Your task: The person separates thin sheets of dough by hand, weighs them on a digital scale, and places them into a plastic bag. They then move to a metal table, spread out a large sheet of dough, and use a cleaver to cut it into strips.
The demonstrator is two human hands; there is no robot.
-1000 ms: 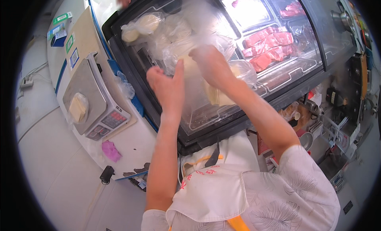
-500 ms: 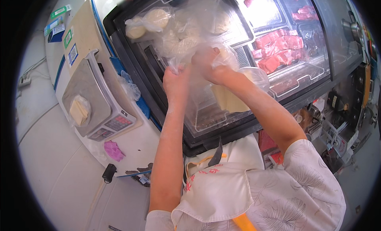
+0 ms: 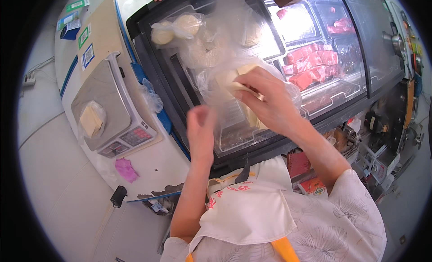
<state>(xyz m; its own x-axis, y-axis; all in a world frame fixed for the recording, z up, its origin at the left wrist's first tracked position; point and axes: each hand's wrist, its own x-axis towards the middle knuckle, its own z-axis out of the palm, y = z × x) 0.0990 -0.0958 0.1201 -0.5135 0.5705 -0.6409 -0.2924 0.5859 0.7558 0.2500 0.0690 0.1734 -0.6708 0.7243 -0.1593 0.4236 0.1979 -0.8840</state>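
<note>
Display case (image 3: 143,46) biggest; open clear bag (image 3: 207,84) above its left half. Right hand (image 3: 266,93) pinched a pale flat piece (image 3: 237,85) at the bag — separating step, I'd judge; next called for easing plastic aside. Left hand (image 3: 200,127) blurred nearby, grip unclear. Piece looked cream, thin, smooth-edged.

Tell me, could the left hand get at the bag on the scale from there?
Probably, with a swing leftward: nothing covers the bag on the scale, and the left hand, though blurred, looks empty. The case's black rim lies between, but seems low enough to pass over.
</note>
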